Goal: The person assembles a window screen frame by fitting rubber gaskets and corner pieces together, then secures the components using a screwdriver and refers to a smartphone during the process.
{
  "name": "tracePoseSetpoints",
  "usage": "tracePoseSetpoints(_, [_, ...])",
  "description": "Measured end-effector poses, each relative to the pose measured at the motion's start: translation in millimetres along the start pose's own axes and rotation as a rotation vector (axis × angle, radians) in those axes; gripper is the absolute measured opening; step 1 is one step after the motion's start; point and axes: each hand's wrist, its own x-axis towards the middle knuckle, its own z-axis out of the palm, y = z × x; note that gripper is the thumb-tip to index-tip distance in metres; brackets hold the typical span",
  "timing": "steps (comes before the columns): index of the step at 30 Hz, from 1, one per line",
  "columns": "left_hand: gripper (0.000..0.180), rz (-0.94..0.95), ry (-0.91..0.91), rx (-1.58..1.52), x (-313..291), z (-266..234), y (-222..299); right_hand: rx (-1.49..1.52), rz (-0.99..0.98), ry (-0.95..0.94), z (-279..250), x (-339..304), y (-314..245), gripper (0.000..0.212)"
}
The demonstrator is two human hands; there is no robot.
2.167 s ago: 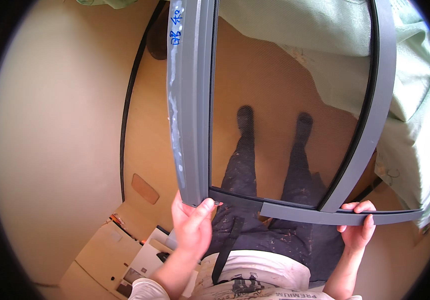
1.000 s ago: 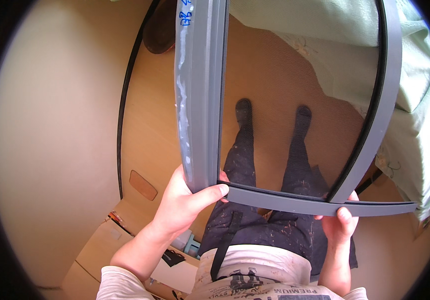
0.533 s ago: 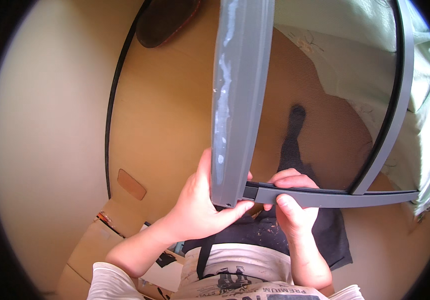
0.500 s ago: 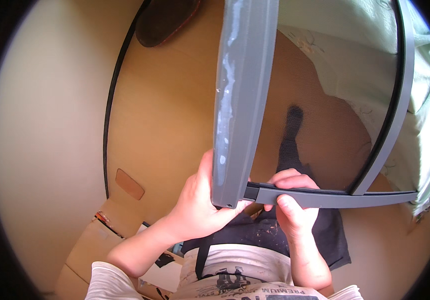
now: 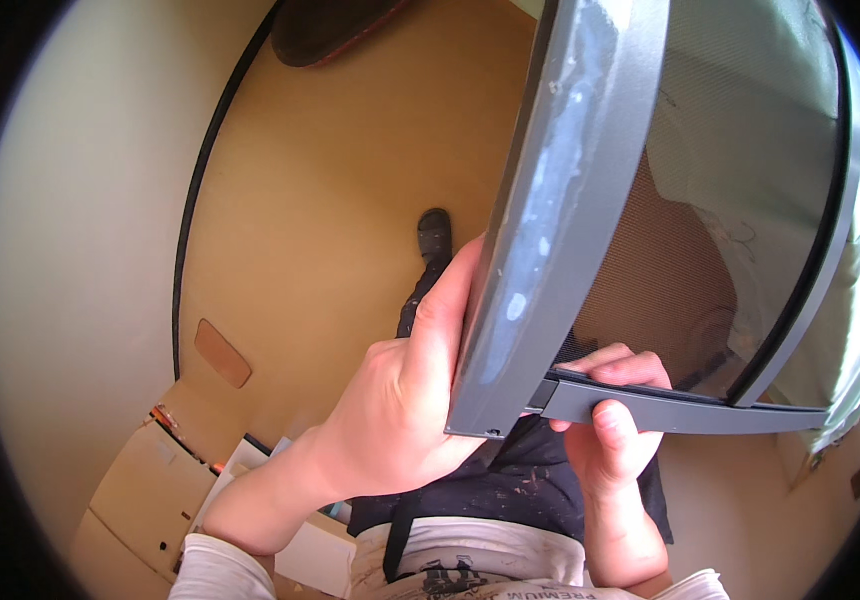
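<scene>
A grey window screen frame [image 5: 572, 215] with fine dark mesh [image 5: 680, 255] stands tilted in front of me. Its wide profile, marked by a streaky pale-blue patch, runs from the top of the view down to a corner at my waist. My left hand [image 5: 405, 400] wraps this profile near its lower end, with some fingers hidden behind it. My right hand [image 5: 618, 430] pinches the narrower bottom rail [image 5: 690, 411] just right of the corner, thumb on the near face and fingers over the mesh side. A short dark piece [image 5: 542, 397] shows at the joint between the two profiles.
A pale green cloth [image 5: 855, 330] hangs at the right, partly seen through the mesh. On the tan floor lie a dark oval mat [image 5: 335, 28] and a small brown rectangle [image 5: 222, 353]. A beige box-like piece [image 5: 140, 490] sits at lower left, and a pale wall [image 5: 80, 250] rises beyond.
The frame has shifted right and its wide profile leans further right at the top. Both hands have moved along with it, keeping their hold. My slippered foot now shows left of the profile.
</scene>
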Motion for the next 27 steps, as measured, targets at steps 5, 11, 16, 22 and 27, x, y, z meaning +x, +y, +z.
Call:
tracePoseSetpoints(5, [0.097,0.056,-0.119,-0.177,0.2,18.7,-13.9,0.017,0.002,0.051,-13.5,-7.7,-1.8,0.023])
tracePoseSetpoints(11, [0.091,-0.095,-0.225,-0.472,1.6,23.3,-3.8,0.023,0.031,0.078,-21.7,-19.6,-4.1,0.022])
tracePoseSetpoints(16, [0.082,-0.168,-0.186,-0.398,-10.2,8.4,1.6,-0.011,0.031,0.103,-5.5,-25.1,5.7,0.025])
tracePoseSetpoints(22, [0.058,-0.120,0.089,-0.499,-18.0,7.0,-3.6,-0.088,-0.061,0.150,23.5,-18.3,21.2,0.027])
tracePoseSetpoints(27, [0.041,-0.106,0.171,-0.435,-11.6,18.9,-1.7,-0.113,-0.104,0.113,17.9,-11.8,20.2,0.022])
